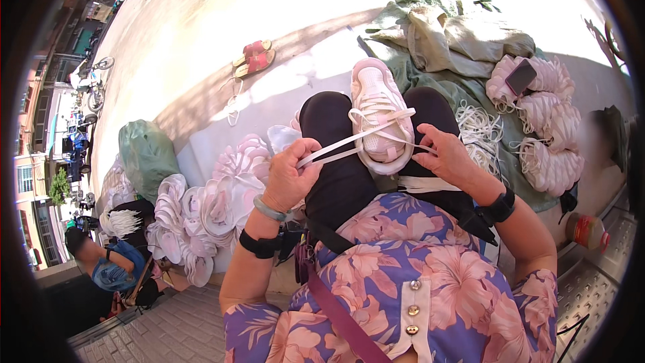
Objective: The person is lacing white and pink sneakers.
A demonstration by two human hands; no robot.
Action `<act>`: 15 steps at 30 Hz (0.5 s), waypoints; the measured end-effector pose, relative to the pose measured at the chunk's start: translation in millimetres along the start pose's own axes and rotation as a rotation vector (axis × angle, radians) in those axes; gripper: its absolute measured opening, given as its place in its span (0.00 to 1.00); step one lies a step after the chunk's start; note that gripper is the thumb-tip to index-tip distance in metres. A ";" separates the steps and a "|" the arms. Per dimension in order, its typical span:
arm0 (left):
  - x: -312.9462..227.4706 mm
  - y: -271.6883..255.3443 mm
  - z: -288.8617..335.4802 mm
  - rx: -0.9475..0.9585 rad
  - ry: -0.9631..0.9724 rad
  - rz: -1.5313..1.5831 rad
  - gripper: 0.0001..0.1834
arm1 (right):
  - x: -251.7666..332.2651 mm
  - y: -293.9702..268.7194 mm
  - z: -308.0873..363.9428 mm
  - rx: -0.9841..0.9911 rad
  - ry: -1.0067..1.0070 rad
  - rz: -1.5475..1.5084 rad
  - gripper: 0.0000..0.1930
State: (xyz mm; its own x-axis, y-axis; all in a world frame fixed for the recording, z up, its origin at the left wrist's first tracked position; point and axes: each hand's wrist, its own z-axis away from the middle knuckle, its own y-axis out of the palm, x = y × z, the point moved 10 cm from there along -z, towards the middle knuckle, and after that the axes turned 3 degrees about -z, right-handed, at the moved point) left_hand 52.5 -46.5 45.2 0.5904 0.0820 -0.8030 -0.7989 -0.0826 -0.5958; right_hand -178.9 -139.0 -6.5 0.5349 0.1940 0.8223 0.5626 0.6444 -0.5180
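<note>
A pale pink and white shoe upper (pixel 376 84) lies between my thighs, with its toe pointing away from me. White laces are threaded across its front and crossed near the tongue. My left hand (pixel 293 173) is closed in a pinch on the white shoelace (pixel 342 142), which stretches taut from the upper to the fingers. On the other side, my right hand (pixel 446 156) pinches another stretch of lace close to the upper's right edge. A loose heap of white laces (pixel 478 133) lies beside my right leg.
Stacked pink-white uppers (pixel 222 195) spread at my left, beside a green sack (pixel 144 160). More bundled uppers (pixel 554 121) lie at right, a phone (pixel 521 77) on them. Crumpled sacking (pixel 450 30), red sandals (pixel 255 58) and a plastic bottle (pixel 583 230) surround me. Another person (pixel 117 262) sits at far left.
</note>
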 end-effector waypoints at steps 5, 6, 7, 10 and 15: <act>-29.9 -11.0 7.0 -0.127 0.289 -0.464 0.08 | 31.5 -21.1 17.6 -0.150 -0.332 0.306 0.05; -31.7 -10.1 9.7 -0.101 0.308 -0.632 0.07 | 41.1 -30.0 20.3 -0.177 -0.344 0.392 0.05; -26.4 -13.9 12.1 -0.101 0.307 -0.636 0.07 | 48.2 -36.5 21.5 -0.204 -0.356 0.477 0.05; -6.1 -26.9 22.1 -0.135 0.334 -0.751 0.07 | 44.9 -61.4 25.5 -0.290 -0.402 0.564 0.04; 43.1 -55.2 43.6 -0.092 0.178 -0.928 0.02 | -5.8 -92.6 45.5 -0.332 -0.380 0.588 0.01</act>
State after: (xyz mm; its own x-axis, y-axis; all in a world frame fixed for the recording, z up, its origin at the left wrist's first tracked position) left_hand 117.0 4.9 44.2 1.0000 0.0023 0.0060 0.0062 -0.1394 -0.9902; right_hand -262.8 -166.2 47.4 0.5848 0.7149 0.3834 0.4447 0.1127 -0.8885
